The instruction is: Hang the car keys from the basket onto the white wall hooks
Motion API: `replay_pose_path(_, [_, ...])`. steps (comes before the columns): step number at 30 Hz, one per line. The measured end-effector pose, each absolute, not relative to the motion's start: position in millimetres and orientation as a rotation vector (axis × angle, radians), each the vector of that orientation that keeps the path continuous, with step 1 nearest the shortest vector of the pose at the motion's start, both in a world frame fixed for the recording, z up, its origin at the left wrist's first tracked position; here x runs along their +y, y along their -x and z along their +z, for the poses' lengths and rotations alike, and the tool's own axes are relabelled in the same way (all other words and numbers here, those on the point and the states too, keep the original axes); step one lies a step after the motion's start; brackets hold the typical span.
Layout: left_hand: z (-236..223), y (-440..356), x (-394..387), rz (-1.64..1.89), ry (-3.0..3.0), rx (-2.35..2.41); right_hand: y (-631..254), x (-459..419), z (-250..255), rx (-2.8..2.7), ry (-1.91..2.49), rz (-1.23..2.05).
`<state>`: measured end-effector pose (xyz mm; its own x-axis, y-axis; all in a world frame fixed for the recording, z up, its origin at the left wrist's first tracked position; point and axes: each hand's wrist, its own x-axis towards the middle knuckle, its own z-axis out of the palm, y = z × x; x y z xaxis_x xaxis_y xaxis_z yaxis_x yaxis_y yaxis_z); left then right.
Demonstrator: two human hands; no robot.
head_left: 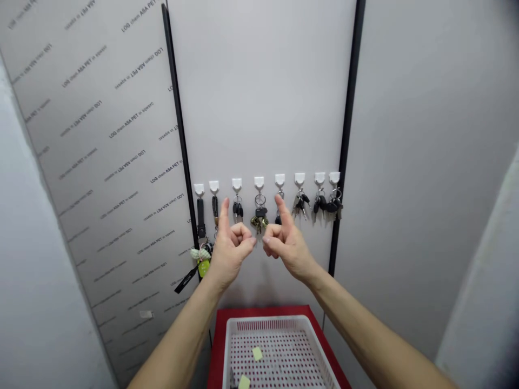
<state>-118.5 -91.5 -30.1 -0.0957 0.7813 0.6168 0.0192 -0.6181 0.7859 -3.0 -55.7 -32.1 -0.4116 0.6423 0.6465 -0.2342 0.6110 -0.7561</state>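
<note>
My left hand (231, 246) and my right hand (287, 242) are raised before a row of white wall hooks (259, 182). Each index finger points up, the other fingers are curled, and neither hand holds anything. Between them, further back, hangs a key bunch (260, 215) with a ring and a black tag. My left hand partly covers a key strap (214, 207); beside its fingertip hang black-headed keys (238, 209). Another key set (278, 220) is mostly behind my right index finger. Several more key bunches (300, 204) hang to the right.
At the far left hangs a black strap (200, 216) with a green charm (203, 267) and a black tag (186, 281). Below, a white perforated basket (270, 324) stands on a red surface (221, 319). Yellow paper pieces (257, 354) lie in it. Black strips (352, 92) edge the panel.
</note>
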Motion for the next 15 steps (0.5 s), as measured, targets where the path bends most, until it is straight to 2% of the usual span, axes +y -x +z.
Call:
replay_pose_path(3, [-39.3, 139.1, -76.1, 1.893, -1.596, 1.136, 5.6, -36.4, -39.9, -1.765, 0.553, 0.889])
replay_pose_path(7, [-57.4, 180.6, -43.6, 2.172, -1.382, 1.895, 9.2, 0.0, -52.1, -1.680, 0.901, 0.492])
replay_pose_path(11, [-67.4, 192.6, -27.5, 2.010, -1.377, 2.441, 19.7, 21.3, -53.8, -1.713, 1.004, 0.302])
replay_pose_path(15, [-71.4, 174.9, -24.9, 2.005, -1.509, 2.532, 31.3, 24.3, -50.7, -1.704, 1.081, 0.316])
